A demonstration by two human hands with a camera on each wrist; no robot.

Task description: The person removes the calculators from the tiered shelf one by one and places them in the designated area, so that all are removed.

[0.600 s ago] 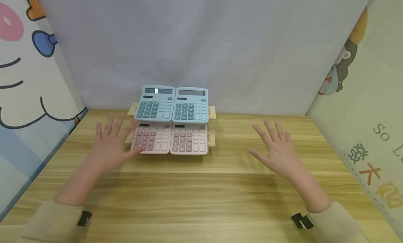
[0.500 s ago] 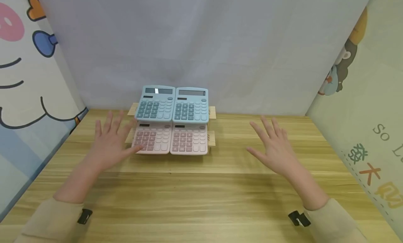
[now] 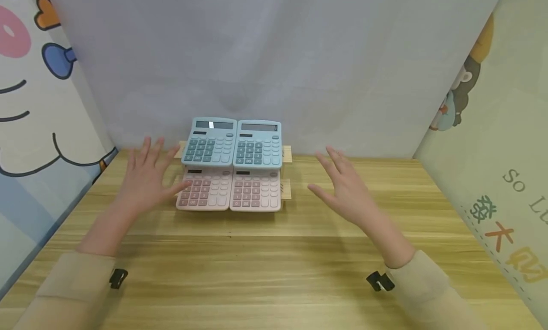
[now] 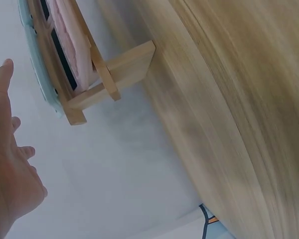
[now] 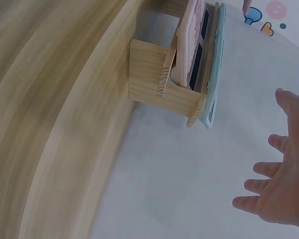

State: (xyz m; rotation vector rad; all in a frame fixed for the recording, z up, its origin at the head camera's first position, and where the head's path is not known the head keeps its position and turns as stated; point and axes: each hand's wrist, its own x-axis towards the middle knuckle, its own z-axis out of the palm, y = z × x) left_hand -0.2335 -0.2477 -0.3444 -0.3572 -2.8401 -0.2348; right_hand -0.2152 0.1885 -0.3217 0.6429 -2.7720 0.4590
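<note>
Two light blue calculators, left and right, lie side by side on the upper tier of a wooden rack. Below them, two pink calculators, left and right, sit on the lower tier. In the head view my left hand, fingers spread, is just left of the rack, its thumb overlapping the left pink calculator's edge; the left wrist view shows it apart from the rack. My right hand hovers right of the rack, fingers extended. Neither hand holds anything.
The rack stands on a wood-grain table near its back edge. A pale grey curtain hangs behind. Printed cartoon panels flank the table, left panel and right panel. Both sleeves carry a black clip.
My right hand has moved left and slightly forward, closer to the rack. The left hand has shifted a little forward. The calculators keep their places on the rack.
</note>
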